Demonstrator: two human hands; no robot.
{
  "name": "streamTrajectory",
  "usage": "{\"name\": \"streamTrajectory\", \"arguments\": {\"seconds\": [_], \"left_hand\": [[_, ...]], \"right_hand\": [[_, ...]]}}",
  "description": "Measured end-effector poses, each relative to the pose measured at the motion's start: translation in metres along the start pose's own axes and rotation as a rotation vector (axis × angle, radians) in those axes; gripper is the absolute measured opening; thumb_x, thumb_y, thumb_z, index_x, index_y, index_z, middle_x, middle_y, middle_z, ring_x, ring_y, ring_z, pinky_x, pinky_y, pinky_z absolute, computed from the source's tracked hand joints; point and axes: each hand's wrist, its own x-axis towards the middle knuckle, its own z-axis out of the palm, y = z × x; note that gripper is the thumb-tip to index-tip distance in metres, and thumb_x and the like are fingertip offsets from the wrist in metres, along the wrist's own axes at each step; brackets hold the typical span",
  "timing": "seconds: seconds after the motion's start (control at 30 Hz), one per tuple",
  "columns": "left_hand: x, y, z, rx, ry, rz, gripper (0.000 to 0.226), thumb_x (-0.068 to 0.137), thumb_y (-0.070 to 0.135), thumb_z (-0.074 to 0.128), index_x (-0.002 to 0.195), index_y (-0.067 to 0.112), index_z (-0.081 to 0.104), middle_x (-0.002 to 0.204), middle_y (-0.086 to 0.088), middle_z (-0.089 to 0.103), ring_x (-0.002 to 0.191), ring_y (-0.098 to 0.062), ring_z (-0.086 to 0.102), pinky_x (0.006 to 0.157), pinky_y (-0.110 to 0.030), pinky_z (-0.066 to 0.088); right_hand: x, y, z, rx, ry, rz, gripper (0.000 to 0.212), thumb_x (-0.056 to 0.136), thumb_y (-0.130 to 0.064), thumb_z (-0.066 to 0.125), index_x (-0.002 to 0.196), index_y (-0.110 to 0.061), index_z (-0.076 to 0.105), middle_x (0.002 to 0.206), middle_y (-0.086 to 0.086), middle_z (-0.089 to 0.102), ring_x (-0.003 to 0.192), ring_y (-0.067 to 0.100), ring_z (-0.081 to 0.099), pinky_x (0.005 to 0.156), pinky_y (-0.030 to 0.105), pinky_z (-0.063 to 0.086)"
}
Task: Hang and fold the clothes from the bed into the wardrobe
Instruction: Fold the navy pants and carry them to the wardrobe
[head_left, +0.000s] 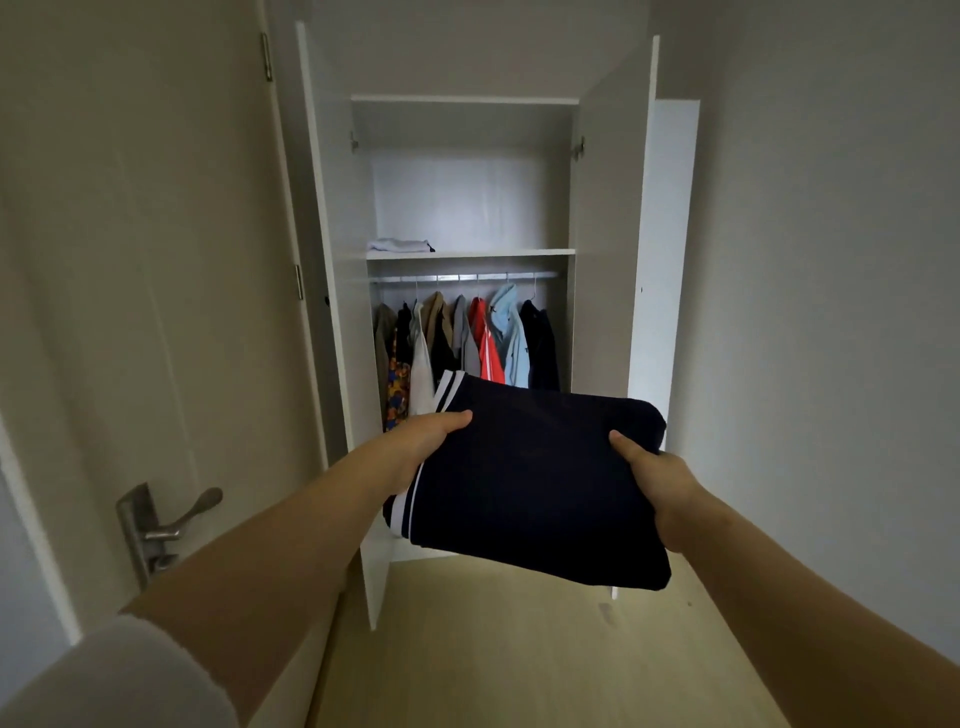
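Holding a folded navy garment (530, 478) with white stripes along its left edge, level, out in front of me at about chest height. Left hand (426, 436) is gripping the left edge and right hand (654, 478) the right edge, thumbs on top, fingers hidden underneath. It's facing the open wardrobe (337, 322), not yet inside. Both wardrobe doors are standing wide. The upper shelf (493, 253) is carrying a small folded white pile (399, 245) at its left end. Below it, the rail (462, 278) is carrying a row of hanging clothes (467, 338): tan, grey, red, light blue, dark. A room door with a lever handle (171, 519) is on my left, with light wood floor (493, 649) below.
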Motion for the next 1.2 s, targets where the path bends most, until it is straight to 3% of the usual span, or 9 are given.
{"name": "streamTrajectory", "arguments": {"seconds": [0.27,0.37,0.43,0.57,0.63,0.73,0.87,1.03,1.2], "left_hand": [[0.104,0.035,-0.016,-0.036,0.047,0.014,0.05,0.087,0.034,0.062,0.128,0.007,0.052,0.102,-0.011,0.064,0.086,-0.023,0.061,0.065,-0.031,0.048],[0.149,0.044,-0.031,-0.037,0.061,0.026,0.055,0.085,0.036,0.063,0.13,0.007,0.05,0.115,-0.015,0.062,0.097,-0.028,0.061,0.08,-0.035,0.05],[0.179,0.05,-0.042,-0.024,0.069,0.036,0.057,0.085,0.037,0.063,0.131,0.007,0.049,0.118,-0.016,0.061,0.102,-0.029,0.06,0.086,-0.036,0.049],[0.244,0.067,-0.072,-0.052,0.057,0.071,0.049,0.087,0.036,0.061,0.126,0.007,0.053,0.105,-0.013,0.064,0.087,-0.025,0.062,0.064,-0.03,0.048],[0.282,0.082,-0.093,-0.049,0.058,0.089,0.046,0.088,0.036,0.06,0.124,0.007,0.055,0.102,-0.012,0.064,0.087,-0.025,0.062,0.063,-0.03,0.048],[0.338,0.111,-0.125,-0.048,0.088,0.125,0.044,0.087,0.036,0.061,0.12,0.007,0.056,0.101,-0.012,0.065,0.088,-0.025,0.062,0.065,-0.03,0.049],[0.406,0.146,-0.155,-0.044,0.117,0.153,0.043,0.086,0.037,0.062,0.117,0.007,0.057,0.095,-0.01,0.065,0.084,-0.023,0.063,0.06,-0.03,0.048],[0.487,0.172,-0.168,0.002,0.145,0.186,0.043,0.086,0.038,0.062,0.116,0.007,0.057,0.091,-0.007,0.064,0.081,-0.021,0.063,0.058,-0.027,0.047],[0.568,0.201,-0.178,0.023,0.185,0.233,0.046,0.085,0.041,0.063,0.116,0.007,0.057,0.094,-0.007,0.063,0.084,-0.021,0.062,0.061,-0.027,0.049]], "right_hand": [[0.11,-0.026,0.039,-0.025,-0.052,0.0,0.045,0.092,-0.037,0.054,0.126,-0.008,0.048,0.094,0.006,0.058,0.071,0.022,0.053,0.077,0.04,0.044],[0.152,-0.034,0.061,-0.026,-0.075,-0.023,0.045,0.092,-0.036,0.054,0.127,-0.008,0.048,0.085,0.003,0.055,0.07,0.022,0.052,0.077,0.04,0.044],[0.181,-0.038,0.077,-0.033,-0.082,-0.039,0.047,0.092,-0.035,0.055,0.128,-0.007,0.047,0.091,0.006,0.056,0.071,0.022,0.052,0.077,0.039,0.043],[0.247,-0.046,0.119,-0.042,-0.077,-0.077,0.05,0.09,-0.034,0.058,0.129,-0.005,0.048,0.114,0.015,0.059,0.08,0.025,0.054,0.077,0.038,0.044],[0.283,-0.057,0.145,-0.036,-0.08,-0.093,0.049,0.089,-0.034,0.059,0.128,-0.004,0.05,0.116,0.016,0.059,0.079,0.025,0.055,0.076,0.038,0.044],[0.339,-0.08,0.189,-0.026,-0.098,-0.126,0.048,0.089,-0.032,0.061,0.127,-0.004,0.052,0.118,0.017,0.06,0.093,0.032,0.059,0.081,0.04,0.047],[0.409,-0.101,0.234,-0.002,-0.109,-0.148,0.046,0.088,-0.032,0.062,0.125,-0.005,0.054,0.103,0.012,0.063,0.085,0.028,0.059,0.077,0.039,0.048],[0.491,-0.115,0.261,0.014,-0.087,-0.154,0.048,0.088,-0.031,0.062,0.125,-0.004,0.053,0.084,0.005,0.058,0.07,0.021,0.055,0.054,0.029,0.043],[0.576,-0.136,0.286,0.02,-0.138,-0.185,0.044,0.087,-0.032,0.063,0.121,-0.007,0.054,0.087,0.006,0.06,0.075,0.023,0.058,0.066,0.034,0.046]]}}
